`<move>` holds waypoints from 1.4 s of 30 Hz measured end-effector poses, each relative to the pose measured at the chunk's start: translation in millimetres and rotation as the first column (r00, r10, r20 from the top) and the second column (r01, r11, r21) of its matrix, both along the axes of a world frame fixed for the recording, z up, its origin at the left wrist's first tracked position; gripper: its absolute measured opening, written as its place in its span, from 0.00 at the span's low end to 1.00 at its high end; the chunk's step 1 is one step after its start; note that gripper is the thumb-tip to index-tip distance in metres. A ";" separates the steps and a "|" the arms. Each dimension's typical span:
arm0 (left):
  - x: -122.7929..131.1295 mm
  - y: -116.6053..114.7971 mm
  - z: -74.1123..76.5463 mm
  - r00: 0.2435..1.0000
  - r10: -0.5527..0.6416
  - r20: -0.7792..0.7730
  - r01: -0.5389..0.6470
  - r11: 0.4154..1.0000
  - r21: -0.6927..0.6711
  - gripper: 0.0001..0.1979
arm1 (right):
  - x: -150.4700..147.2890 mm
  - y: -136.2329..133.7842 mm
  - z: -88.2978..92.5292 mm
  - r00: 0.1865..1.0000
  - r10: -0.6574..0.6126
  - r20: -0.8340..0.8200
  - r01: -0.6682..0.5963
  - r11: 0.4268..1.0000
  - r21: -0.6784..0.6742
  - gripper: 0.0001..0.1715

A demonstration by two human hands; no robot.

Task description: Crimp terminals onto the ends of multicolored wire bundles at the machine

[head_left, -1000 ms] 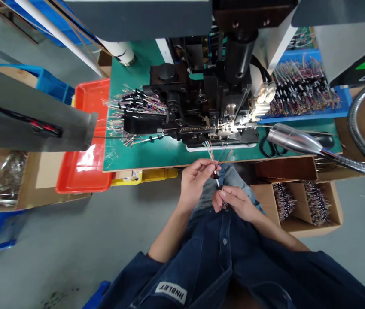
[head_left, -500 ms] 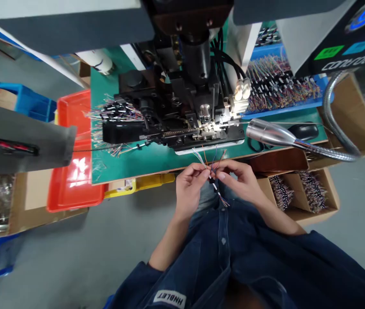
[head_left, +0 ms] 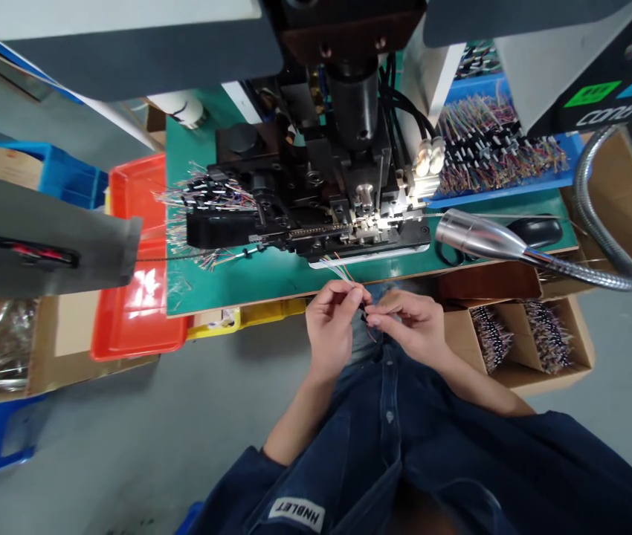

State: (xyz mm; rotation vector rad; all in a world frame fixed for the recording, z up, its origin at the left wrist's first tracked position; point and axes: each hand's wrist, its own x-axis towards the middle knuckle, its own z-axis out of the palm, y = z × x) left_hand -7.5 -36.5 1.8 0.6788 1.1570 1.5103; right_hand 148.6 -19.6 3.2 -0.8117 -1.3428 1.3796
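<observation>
Black connector (head_left: 364, 314) mostly hidden behind my right fingertips (head_left: 380, 318); its wires (head_left: 338, 271) too fine to count. Control panel (head_left: 600, 93) at one o'clock cut off by frame edge.

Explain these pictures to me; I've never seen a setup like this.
This view comes from a camera worn on a person's head, looking down at their hands. The black machine looks like a wire-crimping press, and it stands on a green bench mat. Bundles of coloured wires with black sleeves lie on the mat, and more fill a blue tray. The left hand pinches thin coloured wires, while the right hand grips a small black piece on them. That piece is too small to identify.
</observation>
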 end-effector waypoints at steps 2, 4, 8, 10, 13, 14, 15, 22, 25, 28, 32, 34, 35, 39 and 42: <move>-0.3 -1.0 -0.8 0.999 -0.034 -0.026 0.034 0.999 -0.009 0.13 | 8.2 2.3 -4.5 0.994 0.085 -0.064 -0.085 0.996 0.005 0.13; -1.2 -3.0 -0.7 0.997 -0.059 -0.053 0.059 0.998 -0.013 0.11 | 16.2 11.6 -3.7 0.972 0.116 -0.205 -0.139 0.985 -0.101 0.25; -2.6 -6.0 6.0 0.989 -0.070 -0.133 0.071 0.997 0.001 0.10 | 21.2 31.8 11.2 0.986 0.035 -0.162 -0.073 0.969 -0.236 0.20; -3.2 -6.6 11.2 0.970 -0.072 -0.232 0.071 0.997 -0.014 0.10 | 17.8 34.3 20.1 1.000 0.025 -0.007 -0.025 0.990 -0.141 0.11; -5.1 -7.0 15.5 0.933 -0.071 -0.354 0.066 0.998 -0.024 0.09 | 11.6 30.1 28.4 0.993 -0.032 0.114 0.031 0.999 0.009 0.08; -6.0 -7.1 15.4 0.926 -0.072 -0.370 0.069 0.997 -0.022 0.08 | 10.5 28.3 29.4 0.990 -0.045 0.130 0.042 0.999 0.031 0.07; -7.1 -7.2 14.6 0.924 -0.077 -0.374 0.075 0.997 -0.020 0.07 | 10.1 27.0 29.6 0.989 -0.048 0.139 0.043 0.998 0.036 0.07; -12.2 -10.0 5.9 0.947 -0.146 -0.287 0.140 0.989 -0.043 0.07 | 14.1 27.6 27.8 0.991 0.058 0.119 -0.059 0.998 0.011 0.05; -12.2 -10.8 6.5 0.950 -0.163 -0.265 0.155 0.987 -0.049 0.09 | 12.3 26.3 28.6 0.992 0.048 0.115 -0.052 0.998 0.026 0.06; -10.1 -11.1 8.6 0.960 -0.140 -0.244 0.132 0.990 -0.046 0.10 | 7.8 23.4 27.0 0.996 0.015 0.089 -0.016 1.000 0.013 0.09; -5.5 -13.2 10.9 0.960 -0.117 -0.254 0.114 0.993 -0.026 0.11 | 1.9 23.4 24.8 0.999 -0.021 0.032 0.023 0.999 -0.037 0.13; -4.2 -14.7 11.1 0.957 -0.127 -0.260 0.127 0.992 -0.020 0.10 | 0.9 26.0 25.4 0.997 -0.071 0.002 0.071 0.997 -0.035 0.11; -4.0 -15.2 10.9 0.959 -0.127 -0.254 0.128 0.992 -0.013 0.09 | 1.2 27.6 26.0 0.995 -0.097 -0.016 0.097 0.995 -0.034 0.09; -4.9 -14.5 7.9 0.980 -0.090 -0.178 0.095 0.995 0.021 0.09 | 5.3 32.2 26.9 0.998 -0.060 -0.024 0.058 0.997 -0.059 0.10; -5.4 -12.0 4.6 0.986 -0.093 -0.135 0.099 0.994 0.039 0.08 | 7.8 31.3 23.8 0.998 0.063 -0.024 -0.064 0.997 -0.039 0.09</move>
